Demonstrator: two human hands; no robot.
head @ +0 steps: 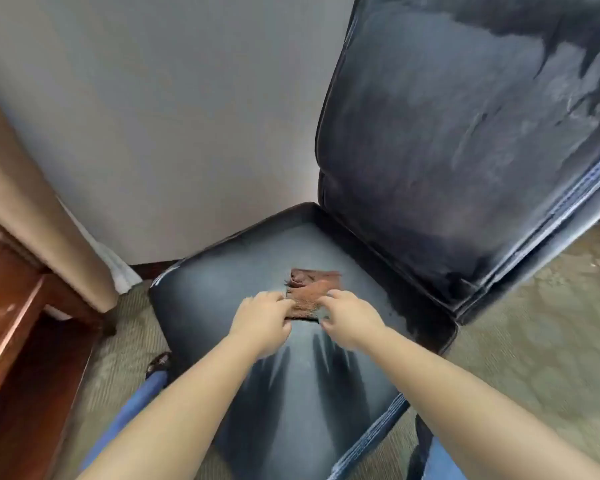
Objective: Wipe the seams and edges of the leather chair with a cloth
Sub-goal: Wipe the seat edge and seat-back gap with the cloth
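pale plain wall point(160, 109) behind, a beige curtain point(32, 188) hanging at the left with a white lining at its hem, a reddish wooden cabinet point(11, 306) in the lower left corner, patterned green carpet point(541, 323) underfoot. the leather chair point(447, 150) fills the middle and right: dark blue-black leather, backrest standing tall at the right, seat running toward the camera, piping along the edges. the leather looks dull and streaked, with a grey haze over much of the backrest and darker bands on the seat near the forearms. the cloth point(314, 292), rust-brown and napped, lies folded on the middle of the seat, well apart from any seam. left hand point(262, 315) has its fingers curled onto the near left edge of the cloth and seems to pinch it; right hand point(350, 315) grasps the near right corner in the same way. judgement: the step in hand is gathering or refolding the cloth before the wiping proper. to do it well, make a firm pad with one clean folded edge, so that a fingertip behind the fold can press into the crease where seat meets backrest and run along the piping, not just skim the flat panel. seams look not yet reached.
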